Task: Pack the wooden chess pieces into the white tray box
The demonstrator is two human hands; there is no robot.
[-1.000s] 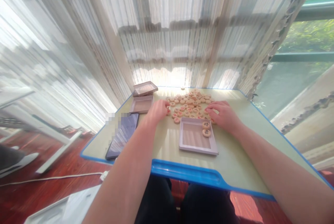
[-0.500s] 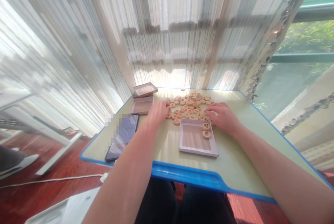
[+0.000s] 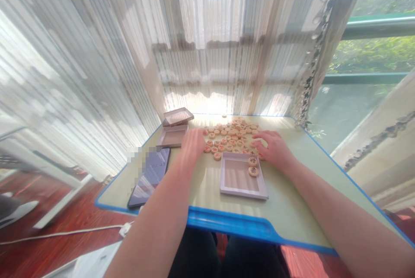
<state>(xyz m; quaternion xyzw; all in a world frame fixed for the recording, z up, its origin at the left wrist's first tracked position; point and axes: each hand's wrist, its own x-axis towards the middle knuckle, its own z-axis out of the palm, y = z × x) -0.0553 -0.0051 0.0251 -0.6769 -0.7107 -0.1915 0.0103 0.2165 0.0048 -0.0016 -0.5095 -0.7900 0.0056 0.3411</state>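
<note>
Many round wooden xiangqi pieces [image 3: 232, 132] with red or black characters are spread over the far middle of the table. My left hand [image 3: 194, 142] rests at the left edge of the spread, its back towards me. Its fingertips are mostly hidden, so I cannot tell whether they hold a piece. On the right side, my right hand [image 3: 274, 147] lies beside the pieces with thumb and fingers apart, the tips close to a piece. Between the hands and nearer to me sits a shallow square box [image 3: 244, 177]; two black-marked pieces [image 3: 253, 171] are in its far right corner.
Another shallow tray [image 3: 171, 136] and a box part [image 3: 179, 116] are stacked at the back left. A tablet or large phone [image 3: 151, 178] lies on the left. The table [image 3: 292, 200] has a blue rim; a curtain hangs behind. A white cable [image 3: 65, 235] runs at lower left.
The camera view has shifted slightly. The fingers of my right hand look more spread. My left hand stays by the left edge of the pieces; the box and its two pieces look unchanged.
</note>
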